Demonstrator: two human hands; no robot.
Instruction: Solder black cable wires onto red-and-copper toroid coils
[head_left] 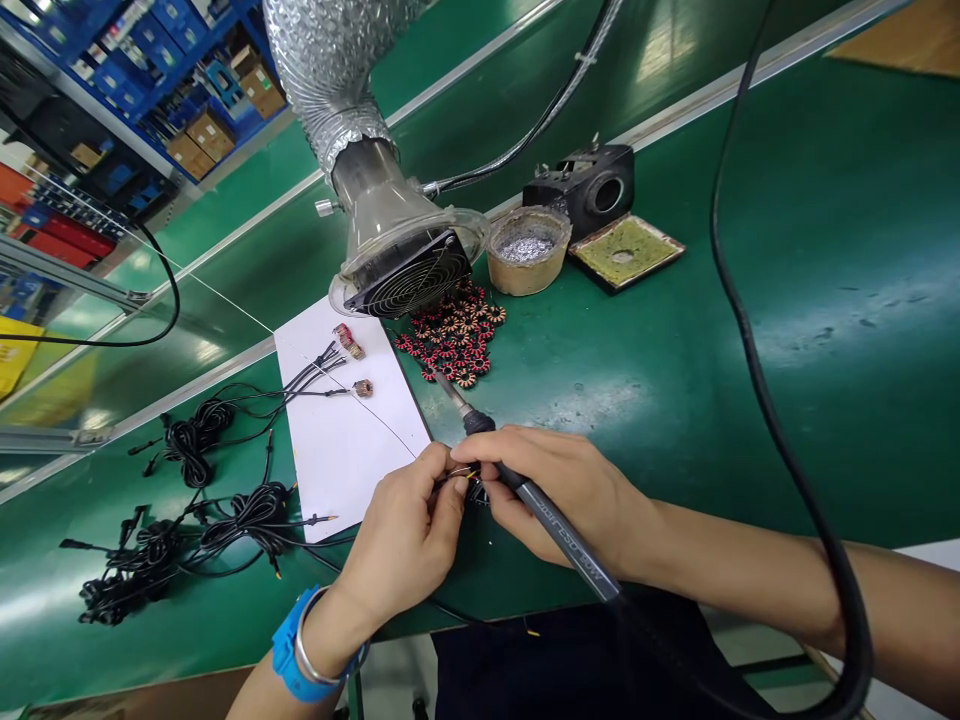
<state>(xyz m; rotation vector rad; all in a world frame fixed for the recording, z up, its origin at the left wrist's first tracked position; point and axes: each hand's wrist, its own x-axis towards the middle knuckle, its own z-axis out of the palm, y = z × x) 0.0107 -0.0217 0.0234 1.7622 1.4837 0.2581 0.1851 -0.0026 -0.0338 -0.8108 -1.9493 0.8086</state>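
My right hand (574, 490) is wrapped round a soldering iron (559, 525), its metal tip pointing up and left. My left hand (401, 535) pinches thin wires (471, 474), some with yellow insulation, at the end of a black cable. The fingertips of both hands meet round these wires, and a small dark piece among them is partly hidden. A thin strand of solder wire (386, 425) runs from the upper left down to my left fingers. Beyond the iron's tip lies a pile of red and black ring coils (454, 345).
A fume extractor (409, 270) hangs over the coils. Behind it stand a pot of solder scraps (525, 245), an iron holder (592, 185) and a yellow sponge tray (628, 250). White paper (341, 460) bears cable ends. Coiled black cables (247, 520) lie left; the iron's cord (750, 340) loops right.
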